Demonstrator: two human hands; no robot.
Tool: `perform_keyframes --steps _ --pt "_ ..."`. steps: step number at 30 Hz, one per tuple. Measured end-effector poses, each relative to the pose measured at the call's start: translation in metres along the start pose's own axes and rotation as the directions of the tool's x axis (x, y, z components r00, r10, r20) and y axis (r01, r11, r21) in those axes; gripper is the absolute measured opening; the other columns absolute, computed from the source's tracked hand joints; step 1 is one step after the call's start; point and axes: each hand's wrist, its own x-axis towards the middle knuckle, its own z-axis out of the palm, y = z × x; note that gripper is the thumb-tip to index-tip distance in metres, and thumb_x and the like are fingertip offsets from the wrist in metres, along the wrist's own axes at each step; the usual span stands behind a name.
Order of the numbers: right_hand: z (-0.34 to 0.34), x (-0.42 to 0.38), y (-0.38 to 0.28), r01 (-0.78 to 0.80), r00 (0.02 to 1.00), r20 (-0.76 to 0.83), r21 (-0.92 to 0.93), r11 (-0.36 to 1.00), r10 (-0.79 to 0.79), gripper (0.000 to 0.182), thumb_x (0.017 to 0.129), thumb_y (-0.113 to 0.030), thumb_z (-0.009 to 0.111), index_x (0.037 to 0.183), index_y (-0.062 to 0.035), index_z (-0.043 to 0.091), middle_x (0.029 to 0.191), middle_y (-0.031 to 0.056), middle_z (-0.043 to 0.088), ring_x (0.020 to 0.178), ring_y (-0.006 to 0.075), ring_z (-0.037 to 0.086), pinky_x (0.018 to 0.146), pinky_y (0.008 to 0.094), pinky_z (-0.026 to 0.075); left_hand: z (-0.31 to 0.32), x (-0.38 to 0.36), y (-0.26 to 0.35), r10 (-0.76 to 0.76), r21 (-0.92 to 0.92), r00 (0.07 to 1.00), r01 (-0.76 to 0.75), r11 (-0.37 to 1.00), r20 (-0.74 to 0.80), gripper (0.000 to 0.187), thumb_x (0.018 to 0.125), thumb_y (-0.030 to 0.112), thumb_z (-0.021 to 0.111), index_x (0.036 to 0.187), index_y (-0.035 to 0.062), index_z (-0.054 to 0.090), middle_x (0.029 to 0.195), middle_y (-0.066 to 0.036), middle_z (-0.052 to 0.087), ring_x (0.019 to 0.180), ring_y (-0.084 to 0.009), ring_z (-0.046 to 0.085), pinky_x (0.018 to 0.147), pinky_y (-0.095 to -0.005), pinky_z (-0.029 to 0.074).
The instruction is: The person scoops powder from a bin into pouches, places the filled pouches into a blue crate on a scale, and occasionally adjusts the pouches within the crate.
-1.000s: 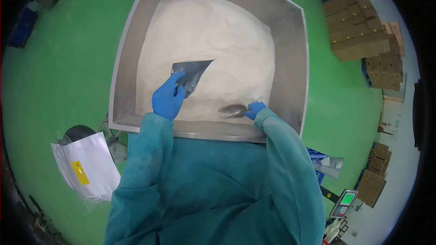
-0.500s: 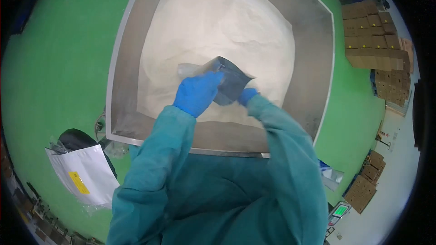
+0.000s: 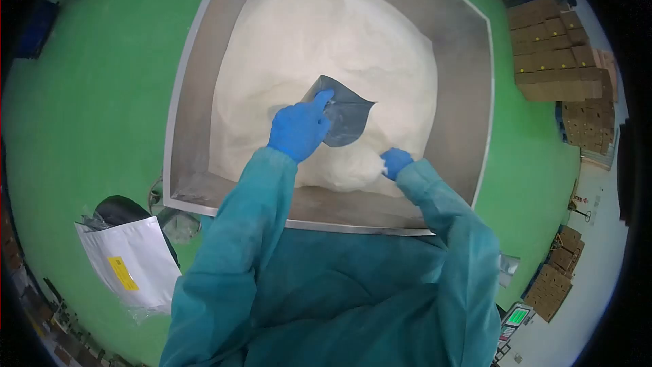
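Observation:
My left hand [image 3: 299, 129], in a blue glove, grips a grey foil pouch [image 3: 348, 117] by its left side, with the thumb or a finger along its upper edge. The pouch is tilted over the powder, and its wide end faces right. My right hand [image 3: 396, 163], also gloved in blue, is closed at the lower right on what looks like a scoop's handle. A rounded heap of powder [image 3: 350, 167] lies against that hand and hides most of the scoop. Pale powder [image 3: 339, 34] fills the middle of a large steel bin [image 3: 465, 81].
Left of the bin, a silver bag with a yellow label [image 3: 122, 273] stands by a dark rounded object [image 3: 122, 212]. At lower right is a scale with a green display [image 3: 519, 315]. Stacked cardboard boxes [image 3: 553, 54] line the right side of the green floor [image 3: 88, 109].
My right hand has moved away from the pouch, right and down, and a heap of powder now shows beside it. The pouch stays in my left hand, turned slightly.

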Motion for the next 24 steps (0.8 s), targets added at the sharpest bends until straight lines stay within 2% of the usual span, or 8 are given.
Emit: perform_keyframes --steps 2,6,9,13,18,20,22,24 --pt "-0.028 -0.039 0.028 -0.072 0.989 -0.133 -0.008 0.997 0.07 0.034 0.078 -0.035 0.058 0.103 -0.0123 0.063 0.106 0.0098 0.062 0.101 0.0299 0.057 0.085 0.0413 0.047 0.0 0.011 0.007 0.019 0.0 1.0 -0.019 1.0 0.012 0.041 0.081 0.022 0.054 0.122 0.0174 0.05 0.09 -0.014 0.065 0.081 -0.0327 0.063 0.071 -0.0445 0.05" --pt "-0.153 -0.126 0.02 -0.224 0.969 -0.132 -0.094 0.97 0.211 0.028 0.08 -0.033 0.057 0.098 -0.0127 0.065 0.1 0.0123 0.064 0.094 0.032 0.06 0.081 0.0425 0.048 0.01 0.035 0.02 0.029 0.021 0.988 -0.032 0.999 0.151 0.04 0.082 0.022 0.053 0.121 0.0185 0.05 0.093 -0.018 0.063 0.087 -0.0357 0.06 0.076 -0.0454 0.049" --pt "-0.196 -0.148 0.031 -0.144 0.897 -0.43 -0.064 0.988 0.103 0.03 0.079 -0.034 0.055 0.08 -0.0066 0.067 0.086 0.0204 0.064 0.083 0.0398 0.06 0.072 0.0453 0.05 0.002 0.034 0.041 0.061 0.027 0.989 -0.065 0.998 0.138 0.042 0.081 0.022 0.053 0.123 0.0169 0.047 0.094 -0.02 0.062 0.088 -0.037 0.06 0.077 -0.0452 0.048" --pt "-0.255 -0.165 -0.056 -0.069 0.79 -0.61 -0.185 0.98 -0.059 0.024 0.075 -0.03 0.059 0.077 -0.0076 0.067 0.081 0.0157 0.065 0.082 0.0356 0.062 0.072 0.044 0.049 -0.005 0.024 0.054 0.053 0.02 0.998 -0.053 0.998 -0.022 0.046 0.08 0.019 0.054 0.124 0.0155 0.044 0.09 -0.022 0.062 0.084 -0.039 0.06 0.074 -0.0469 0.049" --pt "-0.256 -0.11 -0.119 0.113 0.781 -0.539 -0.376 0.92 -0.316 0.016 0.07 -0.019 0.062 0.081 -0.0086 0.067 0.08 0.0117 0.066 0.077 0.0301 0.063 0.07 0.0406 0.049 -0.009 0.019 0.045 -0.032 -0.013 0.992 0.031 0.999 -0.118 0.05 0.08 0.016 0.053 0.128 0.0151 0.042 0.085 -0.021 0.062 0.077 -0.0397 0.06 0.067 -0.0488 0.049" --pt "-0.252 -0.105 -0.12 0.148 0.709 -0.66 -0.204 0.968 -0.248 0.013 0.074 -0.018 0.06 0.078 -0.0085 0.068 0.078 0.0116 0.066 0.077 0.0289 0.063 0.069 0.0389 0.049 -0.012 0.016 0.03 -0.076 -0.041 0.991 0.072 0.997 -0.114 0.05 0.08 0.016 0.053 0.129 0.013 0.042 0.085 -0.02 0.062 0.077 -0.039 0.061 0.068 -0.0484 0.049" --pt "-0.267 -0.154 -0.111 0.159 0.697 -0.688 -0.127 0.979 -0.202 0.018 0.074 -0.019 0.062 0.089 -0.0089 0.067 0.086 0.0123 0.066 0.084 0.0296 0.063 0.074 0.0378 0.05 -0.015 0.009 0.019 -0.141 -0.077 0.986 0.134 0.988 -0.088 0.05 0.081 0.018 0.054 0.129 0.0088 0.043 0.088 -0.019 0.063 0.08 -0.0373 0.061 0.071 -0.0473 0.049" --pt "-0.28 -0.166 -0.092 -0.158 0.841 -0.541 -0.202 0.967 0.025 0.023 0.075 -0.019 0.063 0.095 -0.0097 0.067 0.09 0.013 0.066 0.086 0.0298 0.063 0.076 0.0377 0.051 -0.014 0.006 0.009 -0.106 -0.109 0.988 0.094 0.99 -0.109 0.049 0.082 0.018 0.053 0.129 0.0093 0.044 0.087 -0.019 0.063 0.08 -0.0365 0.061 0.07 -0.0468 0.049"
